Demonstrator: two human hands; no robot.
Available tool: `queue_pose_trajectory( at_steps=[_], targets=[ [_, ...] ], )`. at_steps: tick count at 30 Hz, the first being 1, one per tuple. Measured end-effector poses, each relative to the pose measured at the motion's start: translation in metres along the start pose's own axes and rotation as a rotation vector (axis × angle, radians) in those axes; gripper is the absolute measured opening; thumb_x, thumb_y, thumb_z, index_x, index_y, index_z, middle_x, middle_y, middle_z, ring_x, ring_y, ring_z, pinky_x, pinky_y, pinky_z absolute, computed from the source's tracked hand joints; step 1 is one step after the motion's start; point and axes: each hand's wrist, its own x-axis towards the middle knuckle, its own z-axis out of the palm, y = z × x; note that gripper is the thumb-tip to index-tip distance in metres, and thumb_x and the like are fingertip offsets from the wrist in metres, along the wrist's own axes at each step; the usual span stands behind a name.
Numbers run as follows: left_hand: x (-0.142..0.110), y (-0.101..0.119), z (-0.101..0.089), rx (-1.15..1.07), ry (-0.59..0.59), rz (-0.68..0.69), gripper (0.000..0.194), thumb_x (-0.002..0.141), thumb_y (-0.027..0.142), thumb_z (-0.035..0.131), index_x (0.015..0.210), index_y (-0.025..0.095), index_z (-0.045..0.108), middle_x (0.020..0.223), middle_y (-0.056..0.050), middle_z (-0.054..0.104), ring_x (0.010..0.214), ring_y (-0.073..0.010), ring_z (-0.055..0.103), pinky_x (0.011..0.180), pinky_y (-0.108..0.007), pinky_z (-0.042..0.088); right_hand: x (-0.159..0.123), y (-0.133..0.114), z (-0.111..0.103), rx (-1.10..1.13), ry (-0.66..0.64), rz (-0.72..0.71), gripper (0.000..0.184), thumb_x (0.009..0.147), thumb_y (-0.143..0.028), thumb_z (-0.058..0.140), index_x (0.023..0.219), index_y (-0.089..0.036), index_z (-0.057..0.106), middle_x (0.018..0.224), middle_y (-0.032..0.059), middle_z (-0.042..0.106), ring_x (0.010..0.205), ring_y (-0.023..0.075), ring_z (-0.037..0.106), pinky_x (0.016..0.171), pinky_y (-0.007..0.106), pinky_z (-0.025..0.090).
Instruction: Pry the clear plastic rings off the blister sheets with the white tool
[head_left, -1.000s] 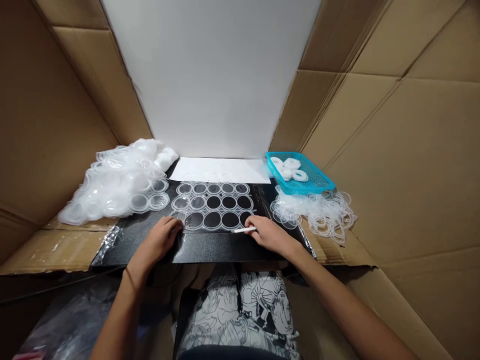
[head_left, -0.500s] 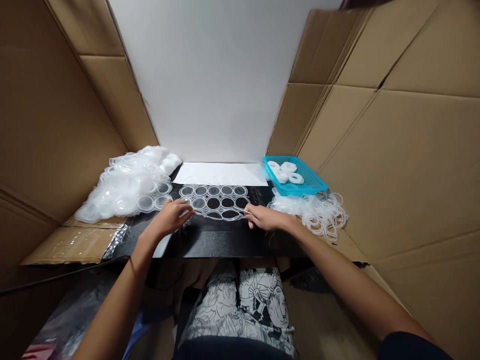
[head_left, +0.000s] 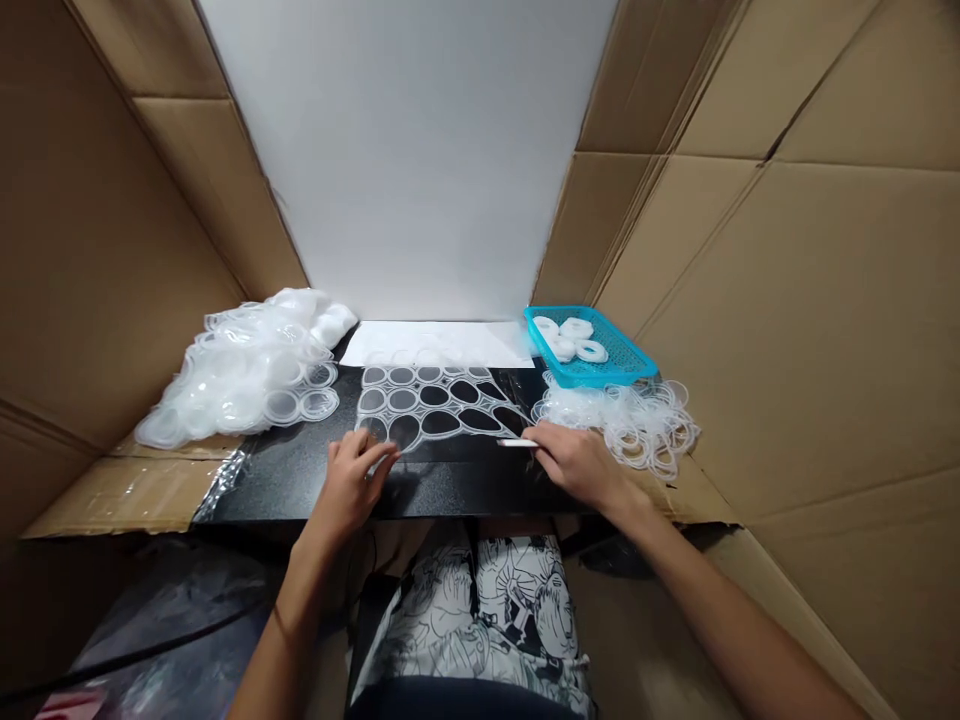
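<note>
A thin translucent plastic sheet of joined rings (head_left: pixel 403 400) lies on the black tabletop. Several of its holes show black, and others look greyish, as if filled. My left hand (head_left: pixel 356 475) is at its near-left corner, thumb and fingers pinched on the edge. In my right hand (head_left: pixel 574 460) is a slim white stick-like tool (head_left: pixel 517 442) with a dark tip, pointing left. The sheet's near-right corner is drawn taut toward those fingers, and its holes there are stretched into ovals. The exact grip on that corner is hidden.
A heap of clear ring sheets (head_left: pixel 247 365) lies at the left. On the right, a blue basket (head_left: pixel 622 355) holds white ring stacks (head_left: pixel 576 328), with a pile of loose thin rings (head_left: pixel 645 425) before it. White paper (head_left: pixel 435 345) lies behind the sheet. Cardboard walls (head_left: pixel 810 330) flank the table.
My right hand has moved right and slightly nearer, pulling the sheet's corner out of shape. The white tool now shows clearly. My left hand has come slightly nearer to me.
</note>
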Motion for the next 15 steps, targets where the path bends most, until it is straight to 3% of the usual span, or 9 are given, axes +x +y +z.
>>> queue_pose_trajectory(
  at_steps=[3, 7, 10, 15],
  targets=[
    [-0.031, -0.003, 0.011, 0.004, 0.041, -0.059, 0.027, 0.103, 0.035, 0.051, 0.100, 0.024, 0.076, 0.083, -0.005, 0.060, 0.082, -0.0212, 0.054, 0.079, -0.037, 0.041, -0.022, -0.003, 0.027, 0.020, 0.033, -0.018, 0.030, 0.098, -0.013, 0.046, 0.115, -0.021, 0.068, 0.106, 0.0076, 0.076, 0.094, 0.0228, 0.071, 0.078, 0.031, 0.049],
    [-0.032, -0.007, 0.009, -0.002, 0.138, -0.095, 0.024, 0.102, 0.034, 0.052, 0.099, 0.024, 0.074, 0.082, -0.004, 0.056, 0.080, -0.0209, 0.052, 0.079, -0.037, 0.043, -0.020, -0.007, 0.043, 0.017, 0.124, 0.004, 0.029, 0.099, -0.014, 0.044, 0.112, -0.021, 0.070, 0.095, 0.0062, 0.076, 0.086, 0.0213, 0.072, 0.076, 0.030, 0.048],
    [-0.015, -0.002, 0.004, -0.015, 0.229, -0.092, 0.022, 0.101, 0.034, 0.053, 0.098, 0.025, 0.073, 0.081, -0.003, 0.051, 0.080, -0.0217, 0.051, 0.078, -0.037, 0.045, -0.004, -0.007, 0.034, -0.010, 0.231, 0.080, 0.028, 0.101, -0.019, 0.045, 0.108, -0.022, 0.071, 0.093, 0.0055, 0.077, 0.082, 0.0209, 0.071, 0.073, 0.030, 0.047],
    [0.039, 0.017, -0.011, -0.018, 0.362, -0.093, 0.024, 0.102, 0.038, 0.054, 0.099, 0.023, 0.073, 0.083, -0.003, 0.045, 0.084, -0.0222, 0.048, 0.086, -0.040, 0.046, 0.032, 0.003, -0.009, -0.041, 0.435, 0.233, 0.031, 0.102, -0.024, 0.045, 0.114, -0.020, 0.073, 0.108, 0.0106, 0.077, 0.094, 0.0254, 0.071, 0.080, 0.032, 0.049]
  ],
)
